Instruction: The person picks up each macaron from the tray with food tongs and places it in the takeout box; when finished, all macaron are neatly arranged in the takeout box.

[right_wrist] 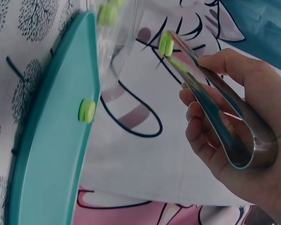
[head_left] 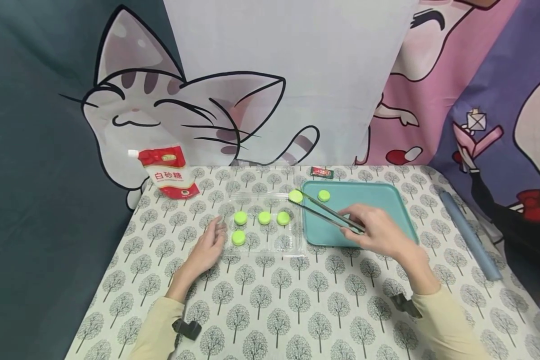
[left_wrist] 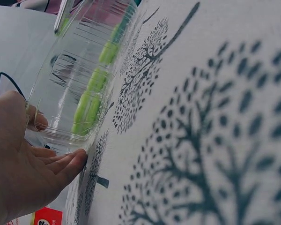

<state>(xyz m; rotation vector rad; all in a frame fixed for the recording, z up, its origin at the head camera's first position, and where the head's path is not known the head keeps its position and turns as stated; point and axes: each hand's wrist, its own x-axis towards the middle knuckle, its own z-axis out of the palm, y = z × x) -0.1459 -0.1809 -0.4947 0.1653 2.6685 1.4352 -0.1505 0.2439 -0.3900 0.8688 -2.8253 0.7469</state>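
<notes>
My right hand [head_left: 375, 229] grips metal tongs [head_left: 326, 210], their tips on either side of a lime-green macaron [head_left: 295, 196]. In the right wrist view that macaron [right_wrist: 166, 43] is pinched at the tips, held up off the table. It overlaps the right edge of the clear plastic container [head_left: 270, 251] in the head view. Several green macarons [head_left: 264, 218] sit inside the container. Another macaron [head_left: 324, 195] lies on the teal tray [head_left: 364, 239]. At the container's left edge, my left hand [head_left: 209, 243] holds the rim, fingers [left_wrist: 68, 166] low against the outside wall.
A red and white sugar pouch [head_left: 170, 172] stands at the back left. Behind the tray lies a small dark packet [head_left: 321, 172]. The container's clear lid [head_left: 261, 177] is raised at the back. A blue-grey roll [head_left: 470, 235] lies along the table's right side.
</notes>
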